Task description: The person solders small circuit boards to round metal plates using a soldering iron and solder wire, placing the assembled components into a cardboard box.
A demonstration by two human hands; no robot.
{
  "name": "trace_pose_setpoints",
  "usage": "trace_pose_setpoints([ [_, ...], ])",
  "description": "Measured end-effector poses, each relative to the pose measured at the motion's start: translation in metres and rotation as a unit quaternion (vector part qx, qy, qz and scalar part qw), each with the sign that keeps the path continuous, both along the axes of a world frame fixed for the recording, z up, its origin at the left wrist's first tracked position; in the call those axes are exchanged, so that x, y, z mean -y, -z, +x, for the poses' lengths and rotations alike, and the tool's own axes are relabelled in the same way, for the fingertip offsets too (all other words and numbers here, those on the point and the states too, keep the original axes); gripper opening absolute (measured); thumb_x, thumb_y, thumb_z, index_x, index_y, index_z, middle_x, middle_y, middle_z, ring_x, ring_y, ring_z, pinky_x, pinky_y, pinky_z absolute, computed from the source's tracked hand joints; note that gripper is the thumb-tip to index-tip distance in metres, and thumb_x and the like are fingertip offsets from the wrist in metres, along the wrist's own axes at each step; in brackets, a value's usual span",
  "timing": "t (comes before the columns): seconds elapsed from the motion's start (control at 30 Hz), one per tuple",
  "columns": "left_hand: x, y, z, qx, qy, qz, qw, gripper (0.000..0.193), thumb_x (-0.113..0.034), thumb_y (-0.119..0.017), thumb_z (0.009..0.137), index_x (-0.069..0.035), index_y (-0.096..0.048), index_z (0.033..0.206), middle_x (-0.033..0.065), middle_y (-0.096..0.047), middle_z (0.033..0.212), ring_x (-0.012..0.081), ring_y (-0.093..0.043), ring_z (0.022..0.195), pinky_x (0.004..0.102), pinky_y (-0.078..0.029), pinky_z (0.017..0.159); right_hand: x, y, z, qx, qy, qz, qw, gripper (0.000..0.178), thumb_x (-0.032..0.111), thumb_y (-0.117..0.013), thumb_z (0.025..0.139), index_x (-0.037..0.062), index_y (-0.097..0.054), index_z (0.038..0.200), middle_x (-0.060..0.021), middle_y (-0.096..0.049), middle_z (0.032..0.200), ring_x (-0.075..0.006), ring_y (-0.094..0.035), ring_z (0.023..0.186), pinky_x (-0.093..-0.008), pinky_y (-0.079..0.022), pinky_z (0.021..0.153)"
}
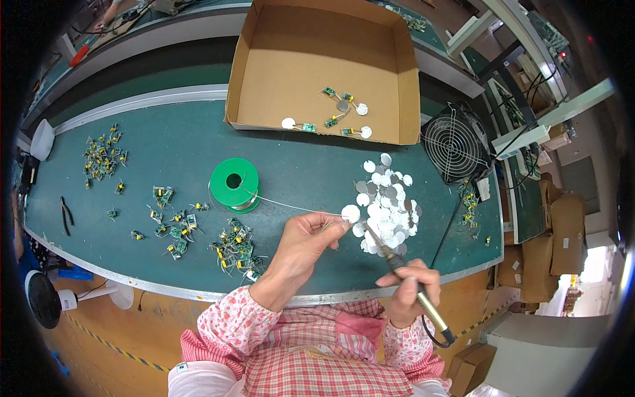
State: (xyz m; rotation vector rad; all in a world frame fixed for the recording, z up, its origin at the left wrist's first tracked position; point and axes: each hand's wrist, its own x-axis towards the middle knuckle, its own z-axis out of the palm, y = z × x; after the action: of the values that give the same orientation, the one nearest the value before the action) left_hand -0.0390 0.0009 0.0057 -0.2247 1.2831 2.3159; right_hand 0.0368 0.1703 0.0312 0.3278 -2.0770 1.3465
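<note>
My left hand [305, 239] is closed in a pinch, with a round white disc [350, 213] at its fingertips. Thin solder wire [284, 203] runs from a green spool [233, 185] to those fingers; anything else inside the pinch is hidden. In my right hand [411, 291] is a soldering iron [428, 308], held like a pen. Its tip points up and left, close to the disc and over the edge of a heap of white and grey discs [390, 212]. Small green circuit boards with yellow parts [235, 248] lie piled near my left forearm.
A cardboard box [317, 49] at the back holds several boards joined to discs. More boards [104, 155] and pliers [67, 216] lie at the left. A black fan with a wire grille [453, 145] stands at the right, and the iron's cable [444, 238] crosses the table there.
</note>
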Motion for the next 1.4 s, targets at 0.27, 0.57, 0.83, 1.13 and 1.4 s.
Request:
trace_pose_setpoints([
  [0.27, -0.008, -0.034, 0.024, -0.281, 0.107, -0.198, 0.933, 0.011, -0.008, -0.069, 0.081, -0.002, -0.069, 0.090, 0.0021, -0.064, 0.077, 0.0066, -0.056, 0.073, 0.0229, -0.044, 0.066, -0.010, 0.009, 0.004, 0.061, 0.153, -0.189, 0.968, 0.026, 0.024, -0.048, 0.096, -0.0026, -0.049, 0.094, -0.0139, -0.055, 0.084, -0.0170, -0.058, 0.050, -0.0252, -0.048, 0.047],
  [0.57, 0.007, -0.105, -0.048, -0.571, -0.174, -0.514, 0.616, 0.033, -0.021, -0.073, 0.077, -0.004, -0.065, 0.104, 0.0122, -0.065, 0.093, 0.0287, -0.063, 0.084, 0.0359, -0.047, 0.078, -0.016, 0.023, 0.017, 0.085, 0.163, -0.210, 0.960, 0.021, 0.019, -0.046, 0.098, -0.0014, -0.051, 0.097, -0.0106, -0.060, 0.082, -0.0136, -0.059, 0.057, -0.0245, -0.047, 0.053],
  [0.83, 0.043, -0.008, 0.025, -0.491, 0.044, -0.586, 0.644, 0.018, -0.006, -0.070, 0.076, -0.005, -0.063, 0.092, 0.0098, -0.060, 0.086, 0.0267, -0.058, 0.072, 0.0351, -0.046, 0.071, 0.003, 0.023, 0.014, 0.224, 0.071, -0.174, 0.956, 0.020, 0.020, -0.046, 0.099, 0.0009, -0.052, 0.104, -0.0137, -0.067, 0.084, -0.0130, -0.060, 0.068, -0.0243, -0.048, 0.063],
  [1.13, 0.021, -0.015, 0.032, -0.321, 0.070, -0.350, 0.878, 0.017, 0.001, -0.073, 0.075, 0.001, -0.064, 0.090, 0.0074, -0.064, 0.090, 0.0117, -0.062, 0.078, 0.0244, -0.050, 0.072, 0.027, 0.030, 0.008, 0.261, 0.002, -0.124, 0.957, 0.020, 0.005, -0.061, 0.089, 0.0002, -0.052, 0.106, -0.0142, -0.069, 0.095, -0.0183, -0.067, 0.090, -0.0271, -0.054, 0.075],
  [1.4, 0.020, -0.019, 0.028, -0.374, 0.107, -0.318, 0.864, 0.015, -0.003, -0.073, 0.076, 0.000, -0.063, 0.087, 0.0073, -0.063, 0.087, 0.0179, -0.064, 0.079, 0.0281, -0.051, 0.072, 0.014, 0.027, 0.006, 0.317, -0.095, -0.237, 0.914, 0.021, -0.003, -0.059, 0.088, 0.0007, -0.048, 0.106, -0.0111, -0.062, 0.097, -0.0183, -0.064, 0.096, -0.0279, -0.057, 0.075],
])
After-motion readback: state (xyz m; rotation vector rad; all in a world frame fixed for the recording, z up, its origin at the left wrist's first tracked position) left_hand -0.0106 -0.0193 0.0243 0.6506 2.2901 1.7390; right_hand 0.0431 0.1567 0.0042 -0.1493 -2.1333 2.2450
